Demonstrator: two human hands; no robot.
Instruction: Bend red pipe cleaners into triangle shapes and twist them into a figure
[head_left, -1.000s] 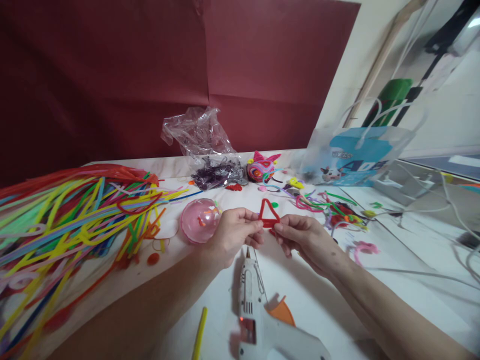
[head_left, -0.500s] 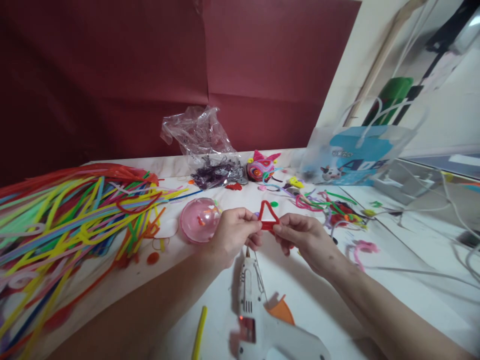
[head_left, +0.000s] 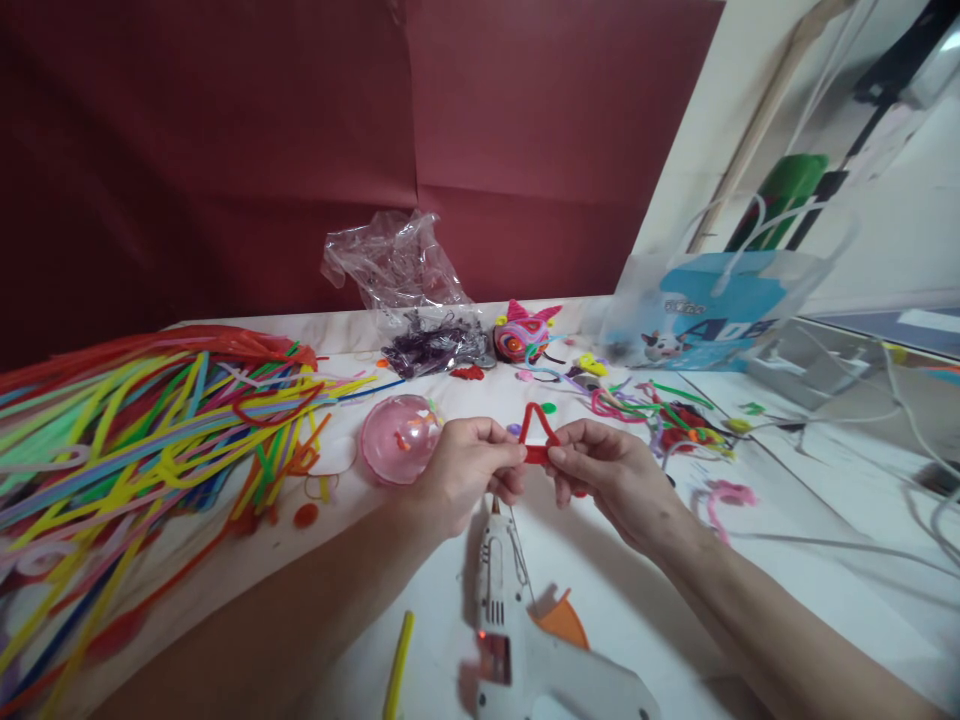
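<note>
A red pipe cleaner bent into a small triangle [head_left: 537, 432] is held just above the white table [head_left: 615, 590]. My left hand [head_left: 466, 471] pinches its lower left corner, fingers closed. Facing it, my right hand [head_left: 604, 476] pinches the lower right corner with fingers closed. The two hands nearly touch. A white glue gun [head_left: 517, 625] lies on the table right below them, nozzle pointing toward the hands.
A big spread of coloured pipe cleaners [head_left: 135, 430] covers the left side. A pink clear dome [head_left: 399, 439] sits beside my left hand. Behind are a crumpled plastic bag [head_left: 409, 285], a pink craft figure [head_left: 521, 335], scraps [head_left: 667, 415], a blue-white bag [head_left: 712, 310] and cables [head_left: 862, 400].
My hands have drawn a little closer together on the red triangle, narrowing it slightly. Everything else stays put.
</note>
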